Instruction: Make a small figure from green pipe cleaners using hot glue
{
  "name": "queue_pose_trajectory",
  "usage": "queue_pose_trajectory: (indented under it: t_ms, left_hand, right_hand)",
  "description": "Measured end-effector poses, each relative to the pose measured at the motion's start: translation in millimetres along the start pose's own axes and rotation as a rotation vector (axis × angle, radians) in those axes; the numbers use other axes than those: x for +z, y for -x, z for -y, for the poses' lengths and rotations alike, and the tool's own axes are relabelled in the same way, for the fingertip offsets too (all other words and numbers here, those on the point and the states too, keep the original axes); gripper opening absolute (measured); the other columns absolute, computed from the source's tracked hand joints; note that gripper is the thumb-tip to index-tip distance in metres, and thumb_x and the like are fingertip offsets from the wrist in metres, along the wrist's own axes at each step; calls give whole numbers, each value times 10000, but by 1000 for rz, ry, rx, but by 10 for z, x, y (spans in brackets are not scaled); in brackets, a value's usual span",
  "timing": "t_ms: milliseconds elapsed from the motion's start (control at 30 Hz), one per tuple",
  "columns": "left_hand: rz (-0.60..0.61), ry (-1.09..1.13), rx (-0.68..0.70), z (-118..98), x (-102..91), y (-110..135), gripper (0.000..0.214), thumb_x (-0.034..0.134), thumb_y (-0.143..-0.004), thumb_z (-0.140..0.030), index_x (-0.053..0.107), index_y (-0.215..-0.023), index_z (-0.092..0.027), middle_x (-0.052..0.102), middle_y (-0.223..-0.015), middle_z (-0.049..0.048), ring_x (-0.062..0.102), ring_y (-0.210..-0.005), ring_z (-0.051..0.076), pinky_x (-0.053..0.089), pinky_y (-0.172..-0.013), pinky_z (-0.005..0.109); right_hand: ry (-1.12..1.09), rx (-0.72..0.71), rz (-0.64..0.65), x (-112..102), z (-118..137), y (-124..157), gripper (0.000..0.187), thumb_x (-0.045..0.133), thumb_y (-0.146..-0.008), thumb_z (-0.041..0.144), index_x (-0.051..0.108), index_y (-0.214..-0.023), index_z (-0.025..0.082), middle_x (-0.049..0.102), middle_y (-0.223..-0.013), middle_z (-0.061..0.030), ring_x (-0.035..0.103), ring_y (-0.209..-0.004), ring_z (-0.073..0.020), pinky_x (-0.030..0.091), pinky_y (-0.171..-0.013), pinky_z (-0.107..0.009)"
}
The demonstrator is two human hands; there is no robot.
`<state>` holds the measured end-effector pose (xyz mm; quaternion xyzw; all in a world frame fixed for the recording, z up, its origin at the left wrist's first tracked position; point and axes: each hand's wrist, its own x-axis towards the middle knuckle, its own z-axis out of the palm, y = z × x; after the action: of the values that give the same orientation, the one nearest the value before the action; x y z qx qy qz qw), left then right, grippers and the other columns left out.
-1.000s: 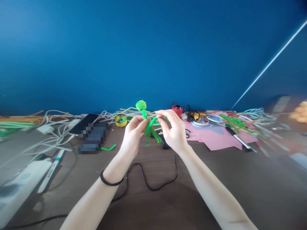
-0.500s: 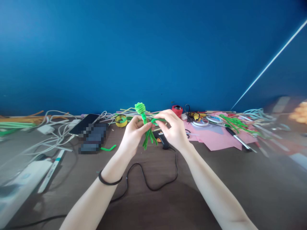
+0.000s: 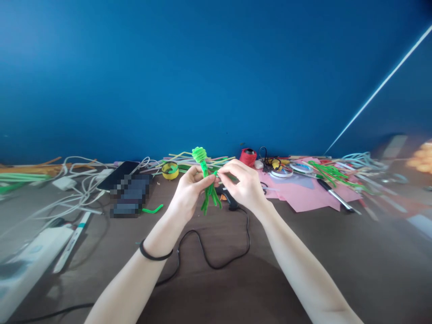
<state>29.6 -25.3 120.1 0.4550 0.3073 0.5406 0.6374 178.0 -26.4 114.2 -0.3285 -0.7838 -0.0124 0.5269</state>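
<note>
Between my hands, above the table, is a bright green pipe-cleaner figure [image 3: 199, 155] with a coiled round top and several loose strands [image 3: 211, 198] hanging below. My left hand [image 3: 191, 188] is closed, pinching its stem between thumb and fingers. My right hand [image 3: 241, 181] is closed beside it, fingertips pinching a short green pipe-cleaner piece [image 3: 216, 173] at the stem's right side. The fingers partly hide where this piece meets the stem. Behind my right hand, a black glue gun [image 3: 230, 199] lies partly covered.
A black cord [image 3: 205, 261] winds across the brown table [image 3: 270, 288]. On the left lie phones [image 3: 133, 198], white cables [image 3: 79, 191], a marker [image 3: 72, 243] and a power strip [image 3: 37, 265]. To the right are pink paper [image 3: 303, 198], a cutter knife [image 3: 334, 195] and green pipe cleaners [image 3: 332, 173].
The green strand at my right hand has gone from a raised loop to a short piece close to the stem. My right fingertips have closed in tighter; the figure shifted slightly right and down.
</note>
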Motion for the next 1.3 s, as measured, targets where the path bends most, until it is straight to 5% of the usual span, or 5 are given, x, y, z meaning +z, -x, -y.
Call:
queue_pose_trajectory:
  t_ms: [367, 600, 1000, 1300]
  left_hand:
    - [-4, -35, -1, 1, -17, -19, 298, 760, -581, -214, 495, -707, -161, 665, -628, -10, 637, -595, 122, 474, -600, 223]
    - [-85, -216, 101, 39, -7, -9, 273, 729, -629, -320, 551, -762, -160, 687, -665, 15, 651, -615, 159, 480, -622, 272]
    - [-58, -244, 191, 57, 39, 18, 239, 701, -665, -314, 577, -800, -161, 690, -750, 34, 655, -687, 173, 495, -602, 262]
    - [-100, -339, 294, 70, 53, 22, 183, 706, -650, -274, 606, -756, -164, 660, -803, 23, 604, -746, 147, 467, -652, 230]
  right_hand:
    - [15, 38, 25, -7, -11, -7, 110, 484, -842, 170, 567, -773, 189, 620, -785, -42, 595, -752, -154, 475, -669, -265]
    - [-38, 228, -147, -25, 51, -4, 63, 534, -829, 237, 563, -793, 195, 650, -702, -12, 604, -577, -127, 466, -543, -236]
    - [-173, 342, -78, 27, 173, -20, 123, 469, -876, 241, 575, -849, 185, 659, -767, -24, 633, -677, -135, 467, -562, -217]
    - [-156, 252, -196, 103, 205, -2, 68, 543, -819, 170, 589, -770, 181, 628, -785, -37, 611, -748, -152, 490, -662, -260]
